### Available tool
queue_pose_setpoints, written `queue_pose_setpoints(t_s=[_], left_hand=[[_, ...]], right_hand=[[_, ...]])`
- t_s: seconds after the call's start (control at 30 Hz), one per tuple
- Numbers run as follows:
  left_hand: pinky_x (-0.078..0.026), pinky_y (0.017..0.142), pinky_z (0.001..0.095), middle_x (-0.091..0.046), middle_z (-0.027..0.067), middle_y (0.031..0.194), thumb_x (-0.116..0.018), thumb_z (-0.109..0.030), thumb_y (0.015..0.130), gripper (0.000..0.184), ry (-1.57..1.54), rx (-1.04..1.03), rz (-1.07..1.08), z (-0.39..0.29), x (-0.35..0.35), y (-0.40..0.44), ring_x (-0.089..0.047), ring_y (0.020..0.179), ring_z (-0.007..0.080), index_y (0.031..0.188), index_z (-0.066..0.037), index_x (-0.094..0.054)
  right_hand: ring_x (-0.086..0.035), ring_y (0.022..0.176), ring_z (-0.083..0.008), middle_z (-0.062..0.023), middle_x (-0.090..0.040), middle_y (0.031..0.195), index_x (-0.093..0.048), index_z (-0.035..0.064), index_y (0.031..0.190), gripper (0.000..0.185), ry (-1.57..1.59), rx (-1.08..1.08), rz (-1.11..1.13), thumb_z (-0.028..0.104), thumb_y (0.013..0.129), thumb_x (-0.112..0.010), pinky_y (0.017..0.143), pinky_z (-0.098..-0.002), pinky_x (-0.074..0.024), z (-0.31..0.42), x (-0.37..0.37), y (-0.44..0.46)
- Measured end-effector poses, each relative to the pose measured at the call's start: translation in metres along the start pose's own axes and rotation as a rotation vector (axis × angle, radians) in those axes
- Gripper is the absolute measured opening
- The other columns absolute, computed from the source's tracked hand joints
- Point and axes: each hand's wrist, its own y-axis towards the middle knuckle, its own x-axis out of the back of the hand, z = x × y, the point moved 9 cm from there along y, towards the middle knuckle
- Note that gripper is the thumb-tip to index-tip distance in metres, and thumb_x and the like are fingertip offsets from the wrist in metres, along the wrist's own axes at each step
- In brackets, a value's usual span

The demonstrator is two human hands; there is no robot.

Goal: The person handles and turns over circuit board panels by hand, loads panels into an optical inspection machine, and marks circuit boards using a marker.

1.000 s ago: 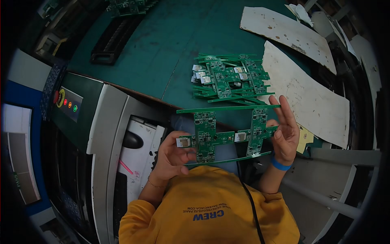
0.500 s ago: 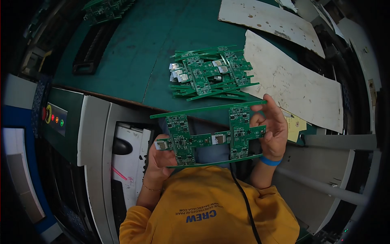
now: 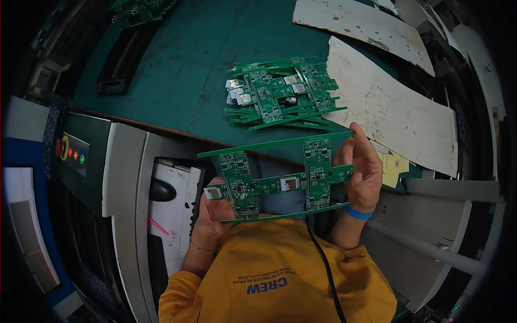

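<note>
A green circuit board panel (image 3: 245, 185) is held up in front of my chest, its component side facing me. It has two wide sections joined by long thin rails, with silvery connectors. My left hand (image 3: 211, 212) grips its left end from below, the fingers partly hidden behind the board. At the right end, my right hand (image 3: 366, 169) holds the panel by its edge, fingers curled around the rails and a blue band at the wrist. Just beyond the panel, a stack of similar circuit boards (image 3: 266, 99) lies in a loose, crisscrossed pile on the green table.
The green table (image 3: 177, 70) carries a black slotted rack (image 3: 124, 59) at the far left. Stained white boards (image 3: 388, 102) lie on the right, near yellow paper (image 3: 396, 167). A machine panel with lit buttons (image 3: 75, 155) and a black mouse (image 3: 161, 190) are at left.
Both hands keep hold of the circuit board panel, which tilts very slightly. The view has shifted a little; nothing was put down or picked up.
</note>
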Motion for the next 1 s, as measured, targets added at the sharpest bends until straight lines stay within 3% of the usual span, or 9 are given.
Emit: queue_pose_setpoints(t_s=[0.07, 0.13, 1.0], left_hand=[[-0.04, 0.092, 0.0428, -0.039, 0.0127, 0.127, -0.077, -0.015, 0.061, 0.091, 0.008, 0.002, -0.007, -0.002, -0.005, 0.001, -0.04, 0.116, 0.0285, 0.132, -0.006, -0.022], [-0.04, 0.092, 0.0426, -0.044, 0.0123, 0.119, -0.082, -0.014, 0.056, 0.077, -0.017, -0.001, -0.117, -0.004, -0.003, 0.003, -0.044, 0.113, 0.0256, 0.116, -0.004, -0.034], [-0.04, 0.091, 0.0405, -0.047, 0.0129, 0.116, -0.081, -0.01, 0.056, 0.078, -0.052, 0.006, -0.106, -0.004, -0.011, 0.007, -0.046, 0.109, 0.0248, 0.117, -0.001, -0.034]], right_hand=[[-0.044, 0.069, -0.0097, -0.0032, -0.044, 0.082, -0.03, -0.0058, 0.129, 0.074, -0.011, -0.009, -0.003, 0.023, 0.074, -0.069, 0.064, -0.0216, -0.0382, -0.002, 0.0, 0.0], [-0.044, 0.069, -0.0097, -0.0021, -0.044, 0.079, -0.031, -0.0056, 0.129, 0.073, -0.033, -0.004, -0.017, 0.023, 0.074, -0.069, 0.064, -0.0217, -0.0383, -0.003, 0.003, 0.001], [-0.043, 0.067, -0.0092, -0.001, -0.043, 0.075, -0.029, -0.0038, 0.131, 0.074, -0.103, -0.014, -0.039, 0.028, 0.076, -0.066, 0.062, -0.0218, -0.0384, -0.011, 0.009, 0.0]])
